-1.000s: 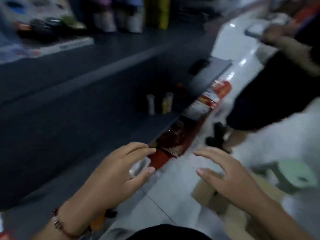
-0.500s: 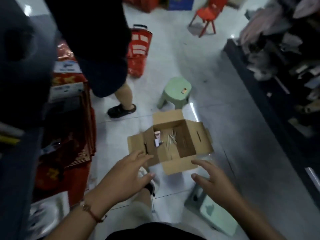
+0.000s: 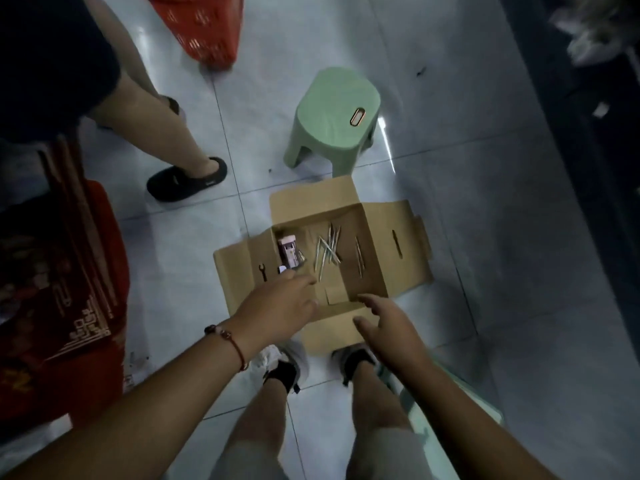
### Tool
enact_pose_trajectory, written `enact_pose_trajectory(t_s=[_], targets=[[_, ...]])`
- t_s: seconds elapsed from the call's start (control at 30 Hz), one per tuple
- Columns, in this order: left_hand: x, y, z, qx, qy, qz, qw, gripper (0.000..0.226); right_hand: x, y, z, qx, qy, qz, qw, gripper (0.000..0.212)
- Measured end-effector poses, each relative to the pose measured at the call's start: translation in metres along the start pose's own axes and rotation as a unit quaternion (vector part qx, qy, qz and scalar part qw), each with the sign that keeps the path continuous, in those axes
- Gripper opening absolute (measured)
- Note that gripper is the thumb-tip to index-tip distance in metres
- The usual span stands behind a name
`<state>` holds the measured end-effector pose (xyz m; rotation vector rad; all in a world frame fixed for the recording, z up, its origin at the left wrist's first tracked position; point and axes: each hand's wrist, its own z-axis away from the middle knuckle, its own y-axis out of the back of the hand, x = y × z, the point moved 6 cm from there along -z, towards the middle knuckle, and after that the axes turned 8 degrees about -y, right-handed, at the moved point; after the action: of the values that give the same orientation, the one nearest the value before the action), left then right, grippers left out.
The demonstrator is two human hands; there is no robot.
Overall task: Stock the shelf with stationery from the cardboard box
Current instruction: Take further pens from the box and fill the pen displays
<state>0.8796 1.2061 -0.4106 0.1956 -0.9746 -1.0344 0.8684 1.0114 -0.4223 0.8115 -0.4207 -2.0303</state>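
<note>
From the head camera, looking straight down, the cardboard box [image 3: 349,237] sits on the tiled floor [image 3: 485,168] just ahead of the person's feet, its flaps folded outward so the inside lies open to reach. Little is left in it: a loose scatter of pens [image 3: 327,251] across the bottom and a pink packet [image 3: 289,251] standing against the left wall. I judge the stocking well along, with these the last things to lift out.

The left hand [image 3: 277,306] reaches over the near-left flap toward the packet, fingers straight and relaxed, holding nothing; a beaded bracelet [image 3: 227,337] circles its wrist. The right hand [image 3: 388,323] hovers over the near flap, fingers spread apart and empty, likely poised to gather the pens.

A pale green stool [image 3: 334,112] stands just beyond the box. A second person's leg and dark slipper [image 3: 187,180] stand to the left, near a red basket [image 3: 204,29]. Red packaged goods [image 3: 59,289] stack along the left edge.
</note>
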Motion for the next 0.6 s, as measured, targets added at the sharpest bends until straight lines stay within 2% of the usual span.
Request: enact_pose_trajectory(t_s=[0.27, 0.4, 0.6], targets=[[-0.138, -0.165, -0.245, -0.014, 0.090, 0.027, 0.996, 0.043, 0.093, -0.113, -0.281, -0.057, -0.020, 0.013, 0.998, 0.040], [-0.214, -0.251, -0.352, 0.046, 0.153, 0.043, 0.986, 0.034, 0.137, -0.176, -0.406, -0.052, -0.026, 0.013, 0.998, 0.037], [-0.276, -0.328, -0.433, 0.131, 0.240, 0.009, 0.962, 0.052, 0.174, -0.244, -0.514, -0.018, -0.060, 0.006, 0.998, 0.033]])
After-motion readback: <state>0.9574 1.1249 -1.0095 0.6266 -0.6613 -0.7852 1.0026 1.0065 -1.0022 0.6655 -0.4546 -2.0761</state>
